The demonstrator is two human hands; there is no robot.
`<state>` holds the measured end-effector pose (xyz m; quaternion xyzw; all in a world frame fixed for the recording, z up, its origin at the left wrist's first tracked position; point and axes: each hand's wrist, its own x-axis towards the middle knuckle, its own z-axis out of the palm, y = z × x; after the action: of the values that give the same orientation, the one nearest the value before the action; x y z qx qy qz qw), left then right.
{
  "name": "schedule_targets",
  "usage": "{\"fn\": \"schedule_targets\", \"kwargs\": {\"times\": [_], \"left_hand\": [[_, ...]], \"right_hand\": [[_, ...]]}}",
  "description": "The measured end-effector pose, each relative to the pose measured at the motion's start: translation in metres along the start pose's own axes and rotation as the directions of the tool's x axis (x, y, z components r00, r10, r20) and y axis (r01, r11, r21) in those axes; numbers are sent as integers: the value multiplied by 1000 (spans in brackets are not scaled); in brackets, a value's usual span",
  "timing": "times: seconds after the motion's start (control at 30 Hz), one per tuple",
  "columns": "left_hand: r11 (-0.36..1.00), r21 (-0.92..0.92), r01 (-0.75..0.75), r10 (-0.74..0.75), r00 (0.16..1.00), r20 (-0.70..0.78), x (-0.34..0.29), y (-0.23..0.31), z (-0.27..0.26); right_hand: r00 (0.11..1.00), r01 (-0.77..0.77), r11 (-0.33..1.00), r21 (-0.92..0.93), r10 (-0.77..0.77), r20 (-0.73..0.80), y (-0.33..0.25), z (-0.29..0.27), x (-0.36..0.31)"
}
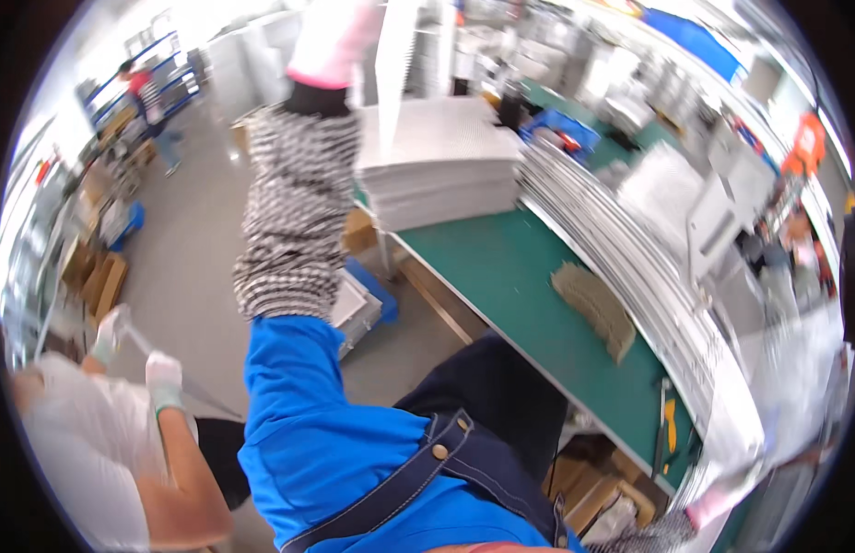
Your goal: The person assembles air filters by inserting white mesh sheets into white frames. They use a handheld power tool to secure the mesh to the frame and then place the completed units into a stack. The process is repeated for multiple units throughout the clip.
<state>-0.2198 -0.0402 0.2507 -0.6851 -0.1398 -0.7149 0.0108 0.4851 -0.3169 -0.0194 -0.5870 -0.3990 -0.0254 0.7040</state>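
My left arm, in a blue sleeve and a grey knitted sleeve cover, reaches up to the top edge. There my left hand (331,44), in a white glove with a pink cuff, is overexposed, and its fingers are not visible. Beside it hangs a bright white strip (397,69). Below and to its right lies a stack of white flat panels (446,180) on the green table (474,263). At the lower right, my right hand (722,500), gloved with a pink cuff, is near the end of a long row of thin pale sheets (621,235); its fingers are blurred.
A bristle brush (595,311), a yellow-handled tool (670,424) and a thin dark tool (661,429) lie on the table. A co-worker in a white shirt (87,442) stands at lower left with gloved hands on a long strip. Another person (149,101) is farther off. Boxes (105,281) line the left.
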Motion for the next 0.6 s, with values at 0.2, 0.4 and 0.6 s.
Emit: {"fn": "schedule_targets", "kwargs": {"times": [0.2, 0.4, 0.6], "left_hand": [[418, -749, 514, -592, 780, 205, -103, -9, 83], [-366, -793, 487, -726, 384, 571, -282, -66, 204], [-615, -613, 497, -530, 316, 787, -413, -106, 262]], "right_hand": [[995, 60, 977, 205, -43, -86, -11, 7, -30], [922, -369, 882, 292, 308, 235, -73, 135, -100], [594, -671, 742, 12, 528, 607, -54, 194, -149]]}}
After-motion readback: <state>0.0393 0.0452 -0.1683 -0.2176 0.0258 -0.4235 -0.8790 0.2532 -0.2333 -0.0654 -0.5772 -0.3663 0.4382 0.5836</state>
